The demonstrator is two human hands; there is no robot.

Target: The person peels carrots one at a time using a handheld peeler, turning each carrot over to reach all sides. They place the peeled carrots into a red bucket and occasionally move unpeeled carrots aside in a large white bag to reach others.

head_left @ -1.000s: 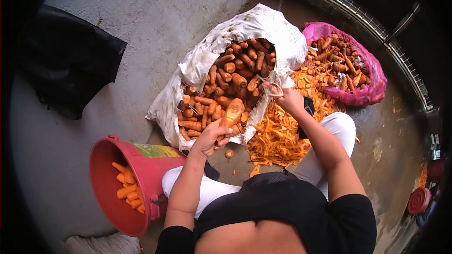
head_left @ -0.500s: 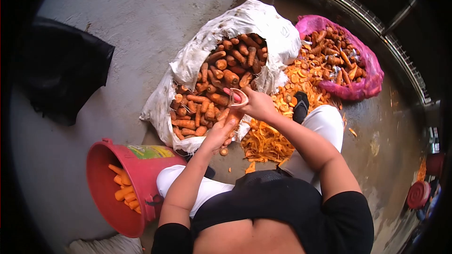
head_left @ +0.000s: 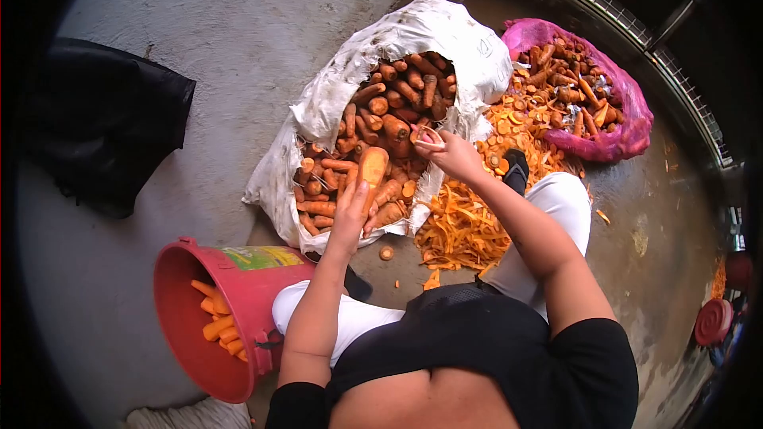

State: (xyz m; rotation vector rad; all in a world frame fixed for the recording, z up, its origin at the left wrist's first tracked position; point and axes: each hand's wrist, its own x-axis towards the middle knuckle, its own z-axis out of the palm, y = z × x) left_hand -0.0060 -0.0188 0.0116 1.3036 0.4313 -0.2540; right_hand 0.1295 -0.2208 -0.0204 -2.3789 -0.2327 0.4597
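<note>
My left hand (head_left: pixel 350 218) is closed around the lower part of a thick carrot (head_left: pixel 372 171), which points up and has a cut, bright orange top end. In my right hand (head_left: pixel 459 157) is a pinkish peeler (head_left: pixel 429 140), held apart from the carrot, up and to its right. Both hands are over the mouth of a white woven sack (head_left: pixel 298 131) full of unpeeled carrots (head_left: pixel 397 127). A heap of orange peelings (head_left: pixel 461 230) lies on the floor below my right forearm.
A red bucket (head_left: pixel 270 282) lies tipped at the left with peeled carrots (head_left: pixel 222 326) inside. Behind on the right, a pink mesh sack (head_left: pixel 628 111) holds carrots and scraps. Carrot slices (head_left: pixel 505 123) spread between the sacks. A black sheet (head_left: pixel 119 119) lies at far left.
The peeler has come off the carrot and moved up and right with my right hand. My left hand has turned the carrot more upright and shifted slightly left.
</note>
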